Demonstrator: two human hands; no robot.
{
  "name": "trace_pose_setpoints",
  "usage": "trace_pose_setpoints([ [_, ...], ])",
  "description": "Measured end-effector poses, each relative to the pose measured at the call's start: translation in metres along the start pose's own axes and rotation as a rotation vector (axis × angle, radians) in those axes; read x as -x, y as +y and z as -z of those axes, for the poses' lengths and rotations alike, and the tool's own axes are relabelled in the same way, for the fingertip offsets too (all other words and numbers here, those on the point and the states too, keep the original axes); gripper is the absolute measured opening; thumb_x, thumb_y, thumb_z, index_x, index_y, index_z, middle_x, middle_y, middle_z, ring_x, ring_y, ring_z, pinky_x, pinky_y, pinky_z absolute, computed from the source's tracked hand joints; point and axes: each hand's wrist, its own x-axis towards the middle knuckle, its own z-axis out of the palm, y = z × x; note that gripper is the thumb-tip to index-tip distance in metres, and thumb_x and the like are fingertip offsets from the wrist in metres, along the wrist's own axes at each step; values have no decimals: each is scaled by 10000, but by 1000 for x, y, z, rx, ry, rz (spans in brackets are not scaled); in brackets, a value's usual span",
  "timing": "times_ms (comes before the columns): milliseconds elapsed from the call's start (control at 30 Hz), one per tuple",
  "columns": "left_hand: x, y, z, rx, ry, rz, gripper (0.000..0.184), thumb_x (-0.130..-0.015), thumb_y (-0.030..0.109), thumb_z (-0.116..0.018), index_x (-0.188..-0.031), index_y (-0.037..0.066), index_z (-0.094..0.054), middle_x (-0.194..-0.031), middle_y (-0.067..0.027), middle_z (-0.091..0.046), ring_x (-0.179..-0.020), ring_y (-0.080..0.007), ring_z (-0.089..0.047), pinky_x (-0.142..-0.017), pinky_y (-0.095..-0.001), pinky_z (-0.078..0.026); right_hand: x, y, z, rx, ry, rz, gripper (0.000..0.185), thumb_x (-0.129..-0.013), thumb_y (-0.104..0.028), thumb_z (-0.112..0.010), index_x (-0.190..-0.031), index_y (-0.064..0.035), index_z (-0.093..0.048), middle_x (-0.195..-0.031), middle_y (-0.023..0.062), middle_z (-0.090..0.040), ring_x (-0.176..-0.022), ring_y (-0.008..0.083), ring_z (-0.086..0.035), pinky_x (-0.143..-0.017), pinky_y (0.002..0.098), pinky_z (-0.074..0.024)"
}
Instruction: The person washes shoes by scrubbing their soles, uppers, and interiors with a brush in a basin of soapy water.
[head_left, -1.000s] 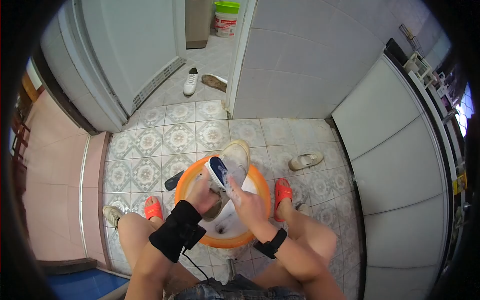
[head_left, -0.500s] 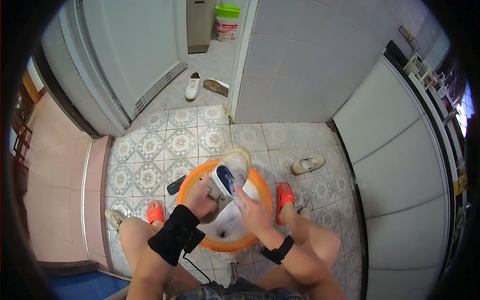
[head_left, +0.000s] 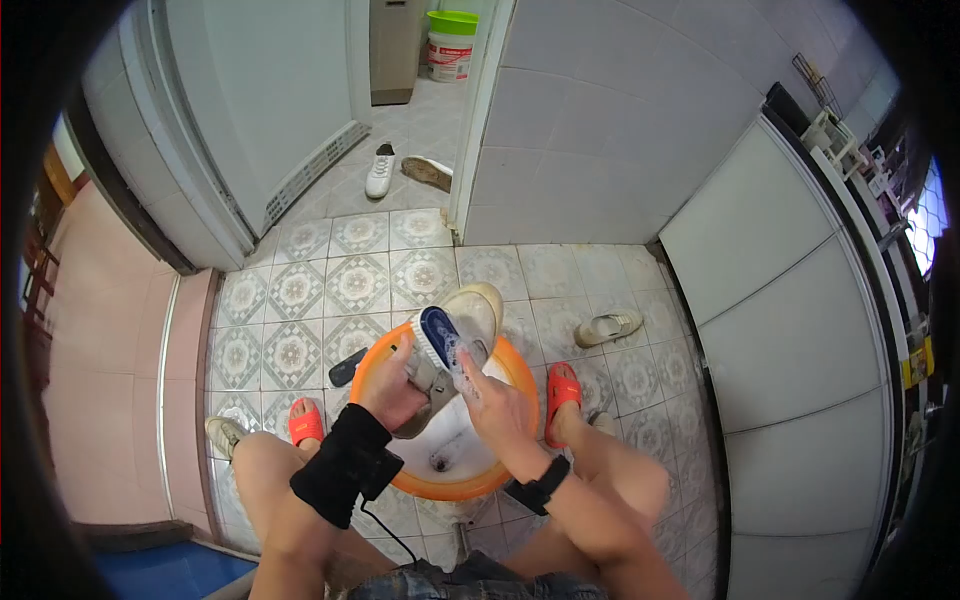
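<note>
Over an orange basin [head_left: 526, 385], my left hand [head_left: 393, 392] is closed around a light beige shoe [head_left: 476, 305] whose toe points away from me. A scrub brush [head_left: 437, 330] with a blue back and white bristles is gripped in my right hand [head_left: 490, 405]. Foam clings to the brush near my fingers, and its bristles lie against or close over the shoe's upper; the exact contact is hidden. Below both hands, whitish sudsy water [head_left: 465, 445] fills the basin, with a small dark patch in it.
One beige shoe [head_left: 608, 328] lies right of the basin, another [head_left: 225, 435] by my left leg. A dark object [head_left: 347, 368] sits left of the basin. My feet wear red slippers [head_left: 563, 400]. White shoes [head_left: 380, 172] and a lidded bucket [head_left: 450, 50] are beyond the doorway.
The brush has moved slightly left and up over the shoe, with my right hand shifting along. More foam shows on it. My left hand still grips the shoe.
</note>
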Motion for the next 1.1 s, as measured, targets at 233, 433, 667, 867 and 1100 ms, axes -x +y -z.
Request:
trace_pose_setpoints([
  [233, -4, 17, 21, -30, 5, -101, 432, -940, 387, -285, -1196, 72, -434, -1218, -53, -482, -1116, -224, -454, -961, -391, -329, 41, 26, -17, 117, -144, -55, 447, -801, -184, -563, -1237, -215, -473, -520, 122, -512, -458, 271, -539, -447, 381, -429],
  [433, -10, -9, 14, 73, -82, 34, 412, -946, 363, -283, -1188, 68, -440, -1120, -62, -549, -1045, -200, -507, -929, -363, -368, 4, 1, 0, 101, 6, 40, 467, -783, -186, -595, -1233, -229, -481, -491, 90, -481, -428, 233, -522, -402, 339, -411],
  [667, -10, 17, -2, -5, -11, -53, 462, -931, 416, -282, -1194, 66, -430, -1174, -83, -509, -1091, -236, -473, -956, -398, -340, 22, 19, 0, 204, -13, 54, 453, -785, -196, -594, -1225, -228, -489, -494, 77, -472, -411, 219, -510, -382, 341, -398],
  [867, -5, -16, -17, -13, 59, 84, 464, -932, 413, -284, -1214, 68, -417, -1215, -80, -477, -1117, -230, -452, -968, -401, -327, -4, 7, 4, 167, 15, 38, 447, -786, -195, -593, -1221, -226, -494, -491, 87, -469, -415, 232, -512, -382, 342, -398],
  [1100, -7, -2, -13, 5, 23, 9, 491, -928, 427, -286, -1248, 68, -386, -1239, -81, -455, -1142, -230, -427, -982, -403, -309, 23, 24, -3, 130, -32, 7, 444, -797, -208, -582, -1229, -223, -481, -499, 91, -485, -433, 249, -525, -400, 361, -408],
])
